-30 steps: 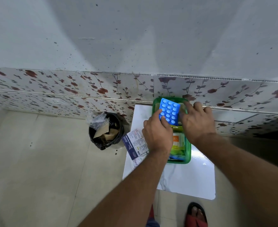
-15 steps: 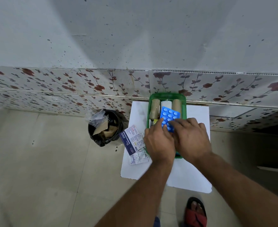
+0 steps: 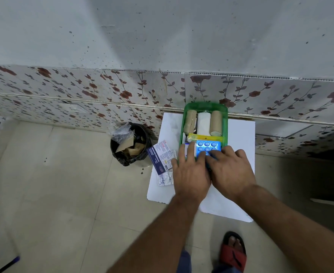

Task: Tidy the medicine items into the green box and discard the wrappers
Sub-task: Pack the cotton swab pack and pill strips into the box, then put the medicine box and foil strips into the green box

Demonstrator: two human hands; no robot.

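Observation:
The green box (image 3: 205, 106) stands on a white table (image 3: 241, 138) against the wall. At its far end lie three bandage rolls (image 3: 203, 123), with a yellow packet (image 3: 205, 137) in front of them. A blue blister pack (image 3: 208, 147) lies flat in the near half of the box. My left hand (image 3: 191, 174) and my right hand (image 3: 231, 170) both press on its near part, fingers spread over it. Left of the box lie a printed dressing packet (image 3: 161, 157) and a silver blister strip (image 3: 165, 179).
A black-lined bin (image 3: 129, 147) with paper and plastic scraps stands on the tiled floor left of the table. A floral tiled wall runs behind. My foot in a red sandal (image 3: 234, 251) is at the lower right.
The blue blister pack, held upright above the box's far end a second ago, has come down and toward me. It now lies flat in the box under both hands.

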